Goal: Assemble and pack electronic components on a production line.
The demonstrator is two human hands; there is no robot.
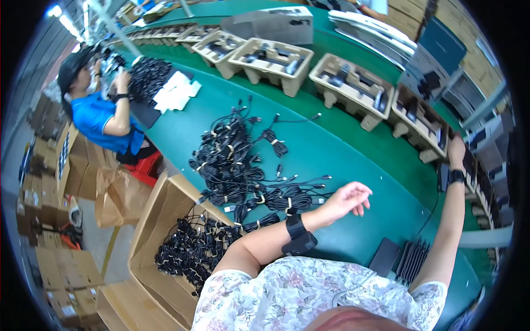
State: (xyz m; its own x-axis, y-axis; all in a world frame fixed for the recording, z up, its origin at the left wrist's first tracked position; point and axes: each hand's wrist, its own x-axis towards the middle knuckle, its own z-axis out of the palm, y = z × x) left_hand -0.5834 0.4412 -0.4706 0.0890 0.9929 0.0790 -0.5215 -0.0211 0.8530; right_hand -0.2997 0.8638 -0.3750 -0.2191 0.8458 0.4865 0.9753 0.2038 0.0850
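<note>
My left hand (350,202) hovers over the green table (386,212), fingers loosely bent and apart, with nothing visible in them. Beside it lies a big pile of black cables (229,151), coiled and tied with pale bands. My right hand (457,151) reaches far out to the right, at the end of a brown molded pulp tray (420,126) that holds dark parts. Its fingers are mostly hidden, so its grip is unclear. A black device (443,177) with a thin cord is by my right wrist. Both wrists wear black bands.
A carton (144,243) full of tied cables stands to my left. More pulp trays (353,85) line the green belt ahead. A flat black box (385,257) and a row of thin black pieces (412,261) lie close to me. A co-worker (99,113) sits at the left.
</note>
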